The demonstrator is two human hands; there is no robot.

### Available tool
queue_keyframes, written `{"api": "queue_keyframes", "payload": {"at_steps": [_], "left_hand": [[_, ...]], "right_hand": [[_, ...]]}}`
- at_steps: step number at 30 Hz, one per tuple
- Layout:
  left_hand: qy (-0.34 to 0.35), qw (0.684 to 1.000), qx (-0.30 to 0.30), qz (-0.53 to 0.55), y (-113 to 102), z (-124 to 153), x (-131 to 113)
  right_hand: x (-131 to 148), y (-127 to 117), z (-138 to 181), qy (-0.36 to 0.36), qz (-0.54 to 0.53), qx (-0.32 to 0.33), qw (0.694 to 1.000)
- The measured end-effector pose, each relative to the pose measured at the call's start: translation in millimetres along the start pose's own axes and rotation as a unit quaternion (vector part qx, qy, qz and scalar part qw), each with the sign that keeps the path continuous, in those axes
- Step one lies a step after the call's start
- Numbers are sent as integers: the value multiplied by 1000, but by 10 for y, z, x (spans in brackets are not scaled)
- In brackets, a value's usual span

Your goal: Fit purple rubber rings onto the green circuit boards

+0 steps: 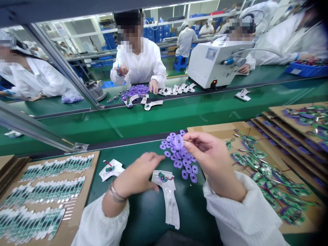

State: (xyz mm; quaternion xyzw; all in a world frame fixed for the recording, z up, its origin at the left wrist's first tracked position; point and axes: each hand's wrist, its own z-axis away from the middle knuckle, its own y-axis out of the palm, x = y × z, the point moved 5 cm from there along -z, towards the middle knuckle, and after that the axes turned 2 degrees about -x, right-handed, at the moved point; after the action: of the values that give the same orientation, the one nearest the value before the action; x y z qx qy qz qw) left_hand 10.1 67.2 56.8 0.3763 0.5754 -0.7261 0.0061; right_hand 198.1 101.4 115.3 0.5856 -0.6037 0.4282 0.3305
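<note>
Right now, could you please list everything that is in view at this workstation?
Round purple plastic discs: a loose heap, purple, on the green mat, centre.
Single purple disc: one, purple, pinched in the right fingers.
White plastic shell with a small green board: one, white, on the mat.
Second white shell: one, white, further left.
Long green circuit strips: many, green, in rows on the left cardboard sheet.
Wired green circuit boards: many, green, on the right cardboard sheet.
Green conveyor belt: one, beyond the mat.
White machine: one, across the belt.
People in white coats: several, behind.
Left hand: one, at the first shell's head.
Right hand: one, raised.
</note>
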Motion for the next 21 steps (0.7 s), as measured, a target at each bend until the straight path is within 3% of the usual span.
{"api": "queue_keyframes", "payload": {"at_steps": [2, 5, 8, 12, 14, 21], "left_hand": [[9, 992, 91, -92, 282, -4, 5], [-19, 986, 102, -133, 490, -83, 38], [-58, 995, 39, -75, 399, -143, 91], [-92, 986, -133, 42, 18, -92, 104], [-74, 973, -200, 88, -135, -39, 36], [-25, 948, -277, 152, -360, 41, -205]], "right_hand": [[46, -83, 22, 7, -7, -15, 1000], [149, -176, 76, 21, -20, -26, 999], [267, -170, 118, 39, -22, 28, 999], [297, 90, 174, 42, 34, 219, 974], [245, 235, 199, 15, 78, 260, 962], [197, 542, 271, -151, 164, 145, 964]]}}
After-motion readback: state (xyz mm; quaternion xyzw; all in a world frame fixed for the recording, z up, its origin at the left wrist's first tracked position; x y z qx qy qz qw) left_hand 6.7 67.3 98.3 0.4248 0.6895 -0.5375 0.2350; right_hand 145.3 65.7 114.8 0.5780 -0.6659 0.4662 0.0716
